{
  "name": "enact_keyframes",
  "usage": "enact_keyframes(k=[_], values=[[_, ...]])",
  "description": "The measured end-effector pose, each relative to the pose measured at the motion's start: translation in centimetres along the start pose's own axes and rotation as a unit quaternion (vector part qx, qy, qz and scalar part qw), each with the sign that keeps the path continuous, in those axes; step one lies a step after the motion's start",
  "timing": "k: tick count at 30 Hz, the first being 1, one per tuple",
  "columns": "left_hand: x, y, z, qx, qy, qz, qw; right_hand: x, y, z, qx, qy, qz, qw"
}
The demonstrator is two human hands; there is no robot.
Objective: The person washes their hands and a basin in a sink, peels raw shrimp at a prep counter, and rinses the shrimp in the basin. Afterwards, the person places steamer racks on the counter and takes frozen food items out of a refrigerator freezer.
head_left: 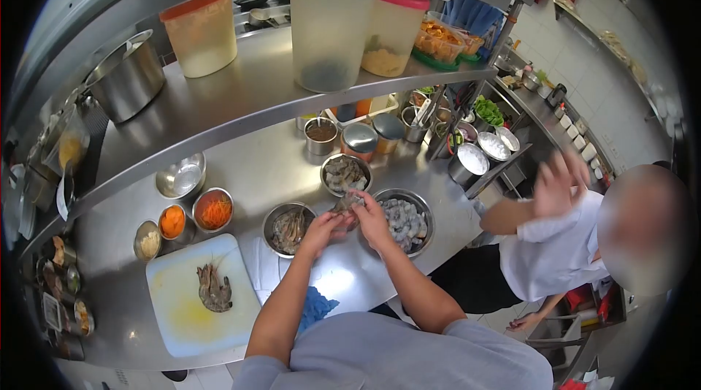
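My left hand [326,232] and my right hand [371,219] meet above the steel counter, fingers closed together around a grey raw shrimp [346,204]. Part of the shrimp is hidden by the fingers. Beside my left hand, a steel bowl [267,241] contains unpeeled shrimp [290,228]. Just beyond the hands is a smaller bowl of greyish shrimp pieces [345,173], perhaps shells or heads. To the right of my right hand, a larger bowl [430,223] is filled with peeled shrimp [406,223]. On a white cutting board [171,324] at left lie whole shrimp [215,289].
Bowls of shredded carrot [217,212], orange pieces [172,221] and chopped garlic-like bits [150,244] stand behind the board. Overhead runs a steel shelf [255,101] with tubs. A co-worker in a white shirt [558,251] stands at right, one hand [561,184] raised.
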State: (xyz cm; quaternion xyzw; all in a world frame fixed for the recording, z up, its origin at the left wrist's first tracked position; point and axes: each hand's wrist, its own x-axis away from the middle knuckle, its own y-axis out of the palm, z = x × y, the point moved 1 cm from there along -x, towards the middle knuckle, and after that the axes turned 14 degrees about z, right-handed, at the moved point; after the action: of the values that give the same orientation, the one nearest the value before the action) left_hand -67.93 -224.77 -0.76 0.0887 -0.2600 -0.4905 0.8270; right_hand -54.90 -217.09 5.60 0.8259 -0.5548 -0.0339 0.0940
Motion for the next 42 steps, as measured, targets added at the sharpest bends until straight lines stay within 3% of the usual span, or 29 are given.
enact_keyframes(k=[6,13,16,20,23,25,26,28,29,30,32,34,36,38,39,41,42], values=[[-1.2,-2.3,-1.3,-0.093,0.095,0.069,0.989,-0.1,-0.2,0.8,0.006,0.05,0.004,0.999],[4.4,-7.0,5.6,-0.113,0.108,0.137,0.978,0.7,3.5,-0.4,-0.041,0.127,-0.052,0.99],[8.9,-12.7,6.9,-0.129,0.134,0.176,0.967,2.0,7.1,1.3,0.014,0.147,-0.143,0.979],[15.9,-20.8,7.6,-0.083,0.135,0.315,0.936,4.6,14.3,6.7,0.035,0.145,-0.293,0.944],[19.9,-25.5,7.0,-0.102,0.131,0.41,0.897,7.6,19.9,8.5,0.067,0.101,-0.34,0.932],[22.1,-27.3,6.3,-0.276,0.216,0.552,0.757,9.3,22.6,9.4,0.182,-0.086,-0.369,0.907],[22.8,-27.8,5.5,-0.275,0.216,0.558,0.753,9.9,23.4,9.9,0.18,-0.087,-0.375,0.905],[23.8,-28.2,4.0,-0.424,0.292,0.547,0.659,10.9,24.5,11.2,0.248,-0.355,-0.361,0.826],[24.2,-28.3,3.2,-0.424,0.293,0.547,0.66,11.1,25.0,14.3,0.274,-0.392,-0.371,0.796],[24.1,-28.3,2.4,-0.443,0.286,0.535,0.66,11.7,24.9,14.8,0.279,-0.392,-0.367,0.796],[23.4,-27.5,1.2,-0.458,0.283,0.51,0.671,12.5,24.1,15.3,0.304,-0.466,-0.376,0.741],[23.3,-26.2,1.1,-0.542,0.256,0.55,0.582,12.8,23.8,15.6,0.3,-0.474,-0.366,0.742],[23.1,-24.5,2.1,-0.546,0.257,0.546,0.581,12.2,22.9,15.3,0.292,-0.481,-0.362,0.744],[22.6,-21.8,4.3,-0.565,0.293,0.573,0.517,10.6,21.5,13.3,0.249,-0.402,-0.386,0.792],[21.9,-21.1,4.9,-0.563,0.297,0.57,0.519,9.6,20.0,11.6,0.245,-0.38,-0.361,0.816],[20.3,-19.8,5.4,-0.511,0.342,0.496,0.613,6.6,15.9,9.5,0.256,-0.343,-0.298,0.853],[19.2,-18.3,5.2,-0.468,0.32,0.462,0.682,4.9,13.9,8.9,0.27,-0.328,-0.261,0.867]])
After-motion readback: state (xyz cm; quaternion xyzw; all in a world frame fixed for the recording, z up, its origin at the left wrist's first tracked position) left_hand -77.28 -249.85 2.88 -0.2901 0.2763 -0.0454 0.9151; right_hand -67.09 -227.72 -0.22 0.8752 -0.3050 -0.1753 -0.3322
